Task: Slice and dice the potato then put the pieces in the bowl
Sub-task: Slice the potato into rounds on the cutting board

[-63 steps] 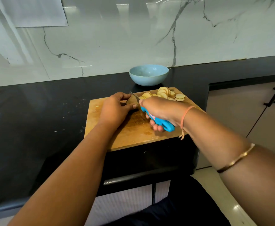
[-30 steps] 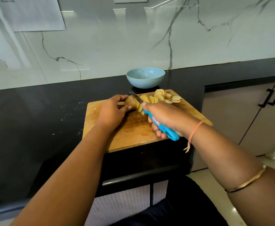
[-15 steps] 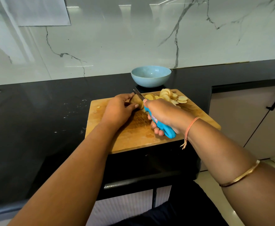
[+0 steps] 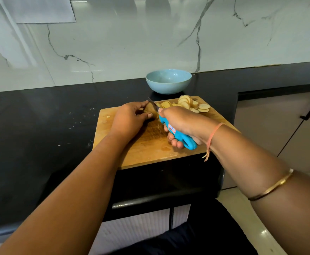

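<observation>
Slicing last brown-skinned potato stub (image 4: 150, 109) on wooden cutting board (image 4: 150, 144), black counter (image 4: 40, 126).
Left hand (image 4: 130, 118) pinching stub; keeping fingertips curled back.
Right hand (image 4: 180, 122) gripping blue-handled knife (image 4: 176, 132); cutting thin, even.
Pale round slices (image 4: 189, 104) piling beyond; light-blue bowl (image 4: 169, 87) empty.

Bright, even light glares off the marble wall (image 4: 150, 37); wide-angle bending at edges, focus sharp.

Bare arms; orange wrist thread (image 4: 214, 134), gold bangle (image 4: 272, 186), perhaps dark trousers (image 4: 196, 242).
</observation>
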A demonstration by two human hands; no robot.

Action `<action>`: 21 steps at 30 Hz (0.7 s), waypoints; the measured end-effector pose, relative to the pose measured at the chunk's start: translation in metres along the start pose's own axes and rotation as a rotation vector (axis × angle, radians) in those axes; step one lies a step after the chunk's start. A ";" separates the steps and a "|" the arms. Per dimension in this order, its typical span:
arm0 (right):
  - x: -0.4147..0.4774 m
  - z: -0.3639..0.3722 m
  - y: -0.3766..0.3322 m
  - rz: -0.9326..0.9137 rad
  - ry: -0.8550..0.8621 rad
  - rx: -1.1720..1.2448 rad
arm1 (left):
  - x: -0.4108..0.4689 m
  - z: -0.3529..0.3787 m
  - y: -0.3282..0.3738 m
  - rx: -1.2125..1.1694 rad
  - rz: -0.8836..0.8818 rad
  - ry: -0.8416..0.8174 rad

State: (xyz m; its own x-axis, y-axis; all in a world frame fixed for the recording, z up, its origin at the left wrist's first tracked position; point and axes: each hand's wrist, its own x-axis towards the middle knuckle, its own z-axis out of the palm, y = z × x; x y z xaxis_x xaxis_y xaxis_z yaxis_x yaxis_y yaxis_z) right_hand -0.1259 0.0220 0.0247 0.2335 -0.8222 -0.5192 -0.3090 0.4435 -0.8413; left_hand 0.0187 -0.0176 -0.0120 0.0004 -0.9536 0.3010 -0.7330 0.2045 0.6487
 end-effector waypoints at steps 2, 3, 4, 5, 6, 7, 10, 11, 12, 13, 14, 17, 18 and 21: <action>0.008 0.007 -0.006 -0.021 0.083 -0.109 | -0.001 0.000 -0.002 -0.004 0.027 0.007; 0.011 0.009 -0.010 -0.034 0.112 -0.160 | -0.002 0.000 -0.003 -0.006 0.035 0.013; 0.014 0.011 -0.013 -0.044 0.129 -0.192 | -0.003 0.001 -0.003 -0.006 0.037 0.020; 0.017 0.012 -0.015 -0.054 0.138 -0.207 | -0.003 0.001 -0.003 -0.004 0.037 0.024; 0.018 0.012 -0.017 -0.062 0.139 -0.210 | -0.003 0.001 -0.003 0.001 0.039 0.025; 0.017 0.011 -0.017 -0.067 0.137 -0.209 | -0.002 0.002 -0.003 0.006 0.039 0.024; 0.012 0.008 -0.014 -0.049 0.126 -0.241 | -0.002 0.002 -0.002 0.002 0.024 0.018; 0.010 0.006 -0.011 -0.030 0.127 -0.270 | -0.002 0.002 -0.002 -0.002 0.016 0.019; 0.006 0.003 -0.008 -0.009 0.126 -0.293 | -0.001 0.002 -0.002 -0.003 0.010 0.024; 0.003 0.001 -0.005 0.011 0.119 -0.304 | -0.001 0.002 -0.002 -0.001 0.004 0.030; -0.002 -0.002 -0.003 0.027 0.110 -0.303 | 0.000 0.002 -0.002 0.003 -0.003 0.036; -0.010 -0.004 -0.001 0.045 0.126 -0.383 | 0.001 0.001 -0.002 0.002 -0.028 0.031; -0.012 -0.003 -0.001 0.049 0.131 -0.420 | 0.002 0.002 -0.002 0.003 -0.035 0.027; -0.017 -0.007 0.001 0.055 0.137 -0.424 | 0.003 0.002 -0.004 0.017 -0.051 0.030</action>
State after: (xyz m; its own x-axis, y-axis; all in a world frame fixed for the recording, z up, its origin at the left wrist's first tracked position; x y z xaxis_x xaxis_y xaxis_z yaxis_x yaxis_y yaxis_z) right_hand -0.1363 0.0339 0.0337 0.0903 -0.8538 -0.5127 -0.6750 0.3260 -0.6619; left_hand 0.0203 -0.0214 -0.0149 0.0582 -0.9557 0.2886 -0.7432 0.1516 0.6516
